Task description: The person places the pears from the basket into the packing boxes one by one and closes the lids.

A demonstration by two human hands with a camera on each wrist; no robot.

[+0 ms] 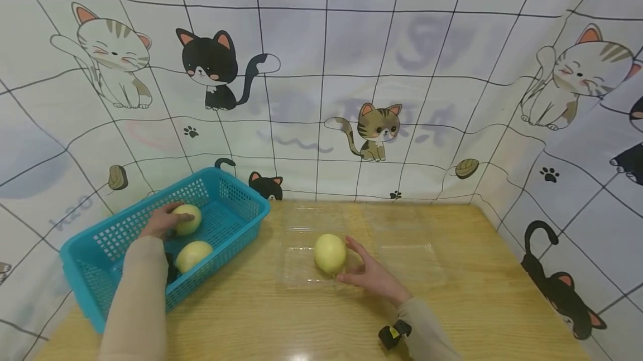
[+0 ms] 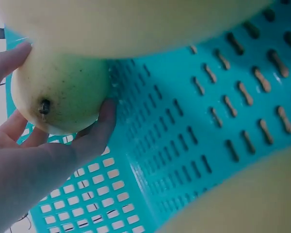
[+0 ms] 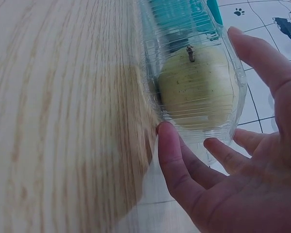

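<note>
- At the far left a blue basket (image 1: 246,232) with perforated sides sits slantwise on the wooden tabletop (image 1: 502,288), near the patterned backdrop (image 1: 301,93) of grid lines and cartoon cats.
- A pale sleeve (image 1: 138,299) reaches over the basket's near side to the left hand (image 1: 163,220).
- The left hand grips a pale yellow fruit (image 1: 188,220) inside the basket, thumb and fingers curved round it; the left wrist view shows its dark stem end.
- Just nearer, a second yellow fruit (image 1: 193,256) rests in the basket, against or close to its front wall.
- Right of the basket, a clear plastic container (image 1: 409,260) lies on the tabletop.
- A third yellow fruit (image 1: 330,253) stands in the container's left part.
- Beside that fruit is the right hand (image 1: 374,278), thumb and fingers spread apart at the container; whether the fingertips touch it is unclear.
- A small black device (image 1: 394,334) sits at the right wrist.
</note>
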